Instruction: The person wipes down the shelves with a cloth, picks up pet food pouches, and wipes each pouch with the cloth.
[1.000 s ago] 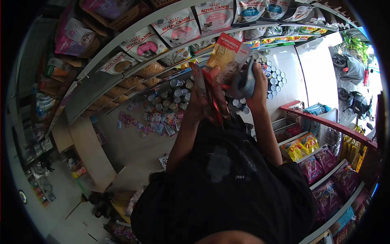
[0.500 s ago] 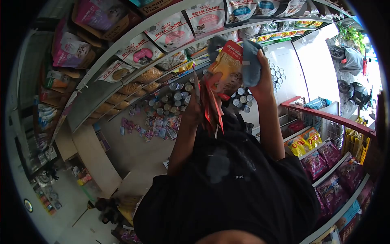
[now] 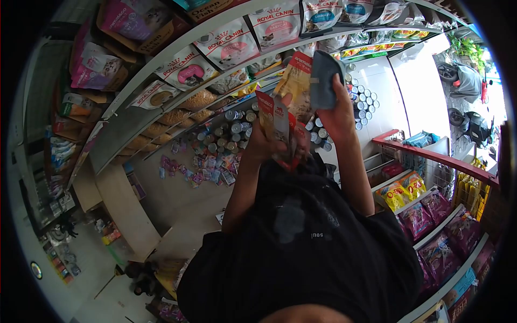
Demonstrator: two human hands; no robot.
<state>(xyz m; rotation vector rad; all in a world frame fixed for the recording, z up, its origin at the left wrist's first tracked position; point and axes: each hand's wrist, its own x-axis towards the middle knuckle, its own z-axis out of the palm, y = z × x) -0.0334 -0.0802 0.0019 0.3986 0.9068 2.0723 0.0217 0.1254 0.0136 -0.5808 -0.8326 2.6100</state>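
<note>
Cloth (image 3: 325, 81) (grey-blue, right hand (image 3: 343, 117)) has shifted; left hand (image 3: 260, 144) holds red packets (image 3: 298, 81).

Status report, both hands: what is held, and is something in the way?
Left hand: holding red packets. Right hand: holding blue-grey cloth, beside yellow-red packet. No obstruction visible.

Super bright daylight blowing out the right side, dim everywhere else, glare on the white floor (image 3: 417, 89), heavy fisheye bending at the edges.

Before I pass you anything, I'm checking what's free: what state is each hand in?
Left hand: closed, holding packets.
Right hand: closed, holding grey cloth.
</note>
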